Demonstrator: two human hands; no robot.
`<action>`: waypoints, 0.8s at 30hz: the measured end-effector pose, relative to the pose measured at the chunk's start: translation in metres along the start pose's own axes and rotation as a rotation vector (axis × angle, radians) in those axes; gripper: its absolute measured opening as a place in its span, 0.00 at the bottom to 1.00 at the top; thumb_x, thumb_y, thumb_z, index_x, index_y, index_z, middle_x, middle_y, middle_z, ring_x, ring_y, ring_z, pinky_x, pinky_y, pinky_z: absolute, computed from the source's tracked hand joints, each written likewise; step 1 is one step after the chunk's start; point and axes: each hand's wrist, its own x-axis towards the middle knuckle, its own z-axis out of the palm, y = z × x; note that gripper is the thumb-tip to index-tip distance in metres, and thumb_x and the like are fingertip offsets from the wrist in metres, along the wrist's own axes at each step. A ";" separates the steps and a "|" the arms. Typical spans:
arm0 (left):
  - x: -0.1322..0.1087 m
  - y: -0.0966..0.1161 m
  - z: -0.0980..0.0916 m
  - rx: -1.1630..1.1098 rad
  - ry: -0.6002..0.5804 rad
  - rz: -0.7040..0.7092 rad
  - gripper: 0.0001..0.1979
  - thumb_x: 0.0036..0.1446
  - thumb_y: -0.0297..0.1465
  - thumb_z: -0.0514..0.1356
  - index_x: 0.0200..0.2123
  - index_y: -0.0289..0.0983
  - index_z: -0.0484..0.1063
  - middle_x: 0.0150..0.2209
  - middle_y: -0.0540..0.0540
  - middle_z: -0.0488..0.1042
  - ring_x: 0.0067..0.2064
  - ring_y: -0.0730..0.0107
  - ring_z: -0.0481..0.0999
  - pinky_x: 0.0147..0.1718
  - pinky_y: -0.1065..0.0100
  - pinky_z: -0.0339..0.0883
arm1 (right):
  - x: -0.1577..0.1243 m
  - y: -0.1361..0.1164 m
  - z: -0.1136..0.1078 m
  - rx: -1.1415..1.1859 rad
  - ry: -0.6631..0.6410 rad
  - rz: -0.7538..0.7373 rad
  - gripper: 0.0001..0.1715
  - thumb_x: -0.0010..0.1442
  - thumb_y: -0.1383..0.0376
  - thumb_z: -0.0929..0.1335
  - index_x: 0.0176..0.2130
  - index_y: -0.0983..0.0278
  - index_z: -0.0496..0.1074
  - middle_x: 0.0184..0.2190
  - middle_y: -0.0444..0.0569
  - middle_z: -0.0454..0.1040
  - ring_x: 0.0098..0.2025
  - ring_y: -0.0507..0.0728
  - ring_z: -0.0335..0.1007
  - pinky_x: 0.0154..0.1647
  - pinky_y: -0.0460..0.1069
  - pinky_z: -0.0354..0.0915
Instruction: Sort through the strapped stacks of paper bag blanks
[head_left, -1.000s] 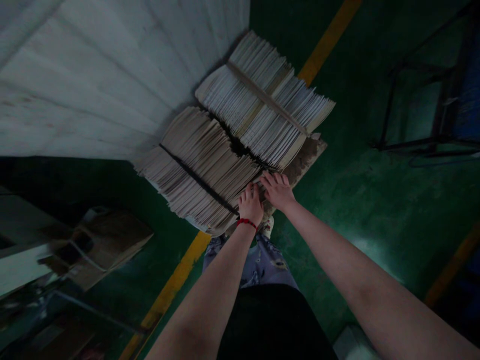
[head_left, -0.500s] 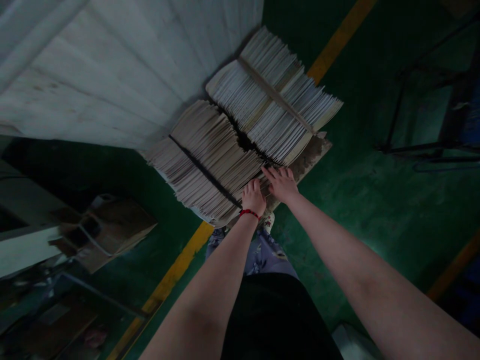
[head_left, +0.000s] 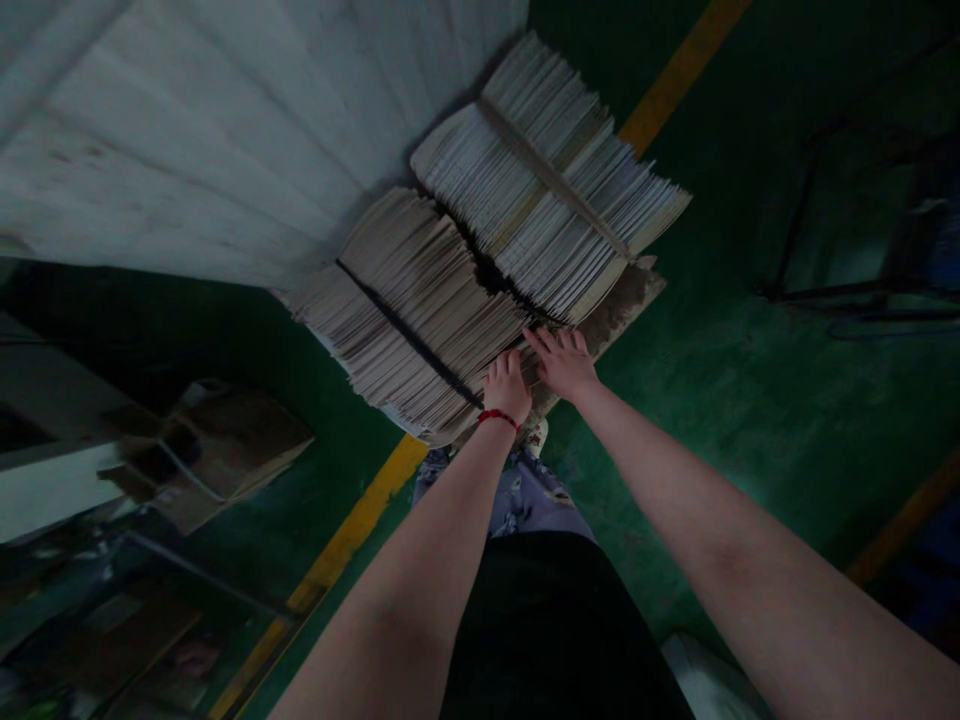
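beige bundle [head_left: 442, 300], red bracelet [head_left: 498, 415], green floor [head_left: 675, 400]

Floor [head_left: 675, 390] green, dimly lit, with a faint sheen at right; a yellow stripe [head_left: 375, 490] crosses it diagonally, and a second stripe [head_left: 907, 520] shows near the right edge. Large pale, creased surface [head_left: 247, 130] fills upper left, material unclear. Dark metal frame [head_left: 847, 297] stands at right; opened cardboard box [head_left: 259, 430] at left, surroundings shadowed.
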 end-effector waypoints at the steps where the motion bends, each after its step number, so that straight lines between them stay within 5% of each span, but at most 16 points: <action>1: 0.000 0.000 0.000 0.000 0.001 0.001 0.28 0.55 0.26 0.56 0.60 0.37 0.58 0.61 0.40 0.64 0.60 0.55 0.64 0.57 0.58 0.63 | 0.000 0.000 0.000 -0.001 -0.001 0.000 0.43 0.60 0.64 0.65 0.70 0.56 0.48 0.66 0.49 0.61 0.61 0.70 0.56 0.62 0.66 0.50; 13: -0.002 0.002 0.000 0.025 0.005 0.002 0.30 0.56 0.26 0.56 0.62 0.36 0.56 0.62 0.39 0.62 0.61 0.53 0.63 0.58 0.56 0.62 | -0.003 0.000 -0.001 -0.016 -0.016 0.002 0.35 0.61 0.64 0.65 0.66 0.61 0.58 0.67 0.53 0.58 0.64 0.69 0.54 0.65 0.66 0.48; 18: -0.004 0.004 -0.001 0.032 -0.011 -0.008 0.29 0.57 0.28 0.56 0.62 0.36 0.56 0.63 0.39 0.61 0.61 0.53 0.62 0.57 0.54 0.62 | 0.001 0.000 -0.003 -0.011 0.008 -0.045 0.34 0.59 0.66 0.66 0.64 0.61 0.61 0.72 0.48 0.45 0.71 0.67 0.42 0.68 0.66 0.42; 24: -0.005 0.005 -0.002 0.043 -0.007 -0.004 0.30 0.56 0.27 0.56 0.62 0.36 0.56 0.63 0.40 0.61 0.62 0.52 0.62 0.58 0.55 0.62 | 0.003 0.000 -0.003 -0.014 0.034 -0.088 0.33 0.59 0.67 0.64 0.64 0.63 0.61 0.72 0.47 0.46 0.72 0.63 0.40 0.71 0.65 0.37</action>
